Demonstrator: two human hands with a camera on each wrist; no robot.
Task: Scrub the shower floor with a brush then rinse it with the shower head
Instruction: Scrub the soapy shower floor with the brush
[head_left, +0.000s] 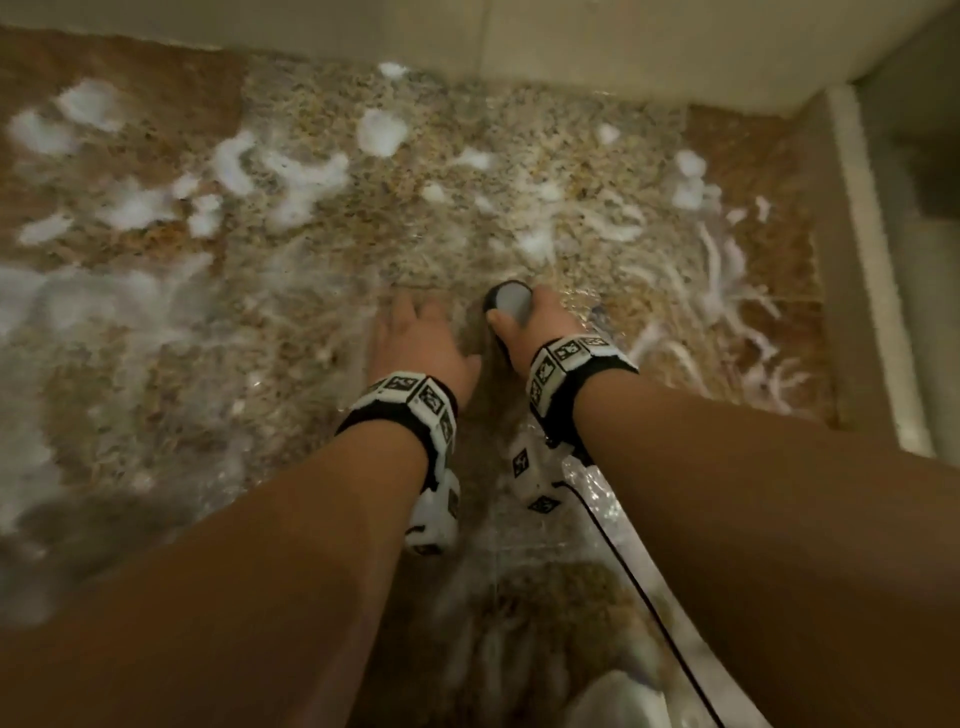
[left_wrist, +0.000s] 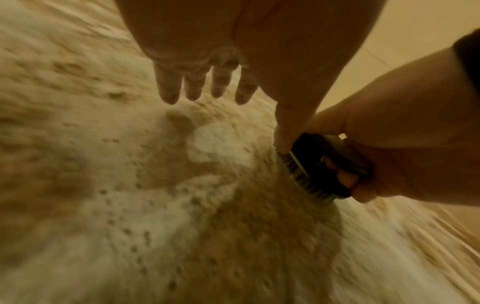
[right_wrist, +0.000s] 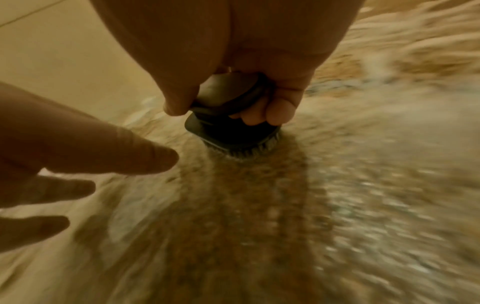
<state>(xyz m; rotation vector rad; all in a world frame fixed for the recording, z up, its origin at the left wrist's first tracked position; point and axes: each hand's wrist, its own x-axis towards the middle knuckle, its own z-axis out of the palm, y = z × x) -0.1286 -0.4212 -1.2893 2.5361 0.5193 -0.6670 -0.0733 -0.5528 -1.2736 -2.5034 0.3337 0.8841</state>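
Note:
The shower floor (head_left: 322, 322) is wet speckled stone with white foam patches (head_left: 382, 130) scattered over it. My right hand (head_left: 519, 322) grips a round black brush (head_left: 511, 301) with a grey top. In the right wrist view the brush (right_wrist: 231, 127) has its bristles pressed on the floor (right_wrist: 259, 205). My left hand (head_left: 410, 322) is just left of the brush, fingers straight and spread, holding nothing. In the left wrist view its fingers (left_wrist: 168, 88) point at the foamy floor, and its thumb reaches the brush (left_wrist: 311, 170). Whether that palm touches the floor is unclear. No shower head is in view.
A pale tiled wall (head_left: 571, 36) bounds the floor at the far side. A raised light curb (head_left: 872, 270) runs along the right. A black cable (head_left: 649, 597) and clear plastic hang under my right forearm. Foam streaks (head_left: 717, 270) lie right of the brush.

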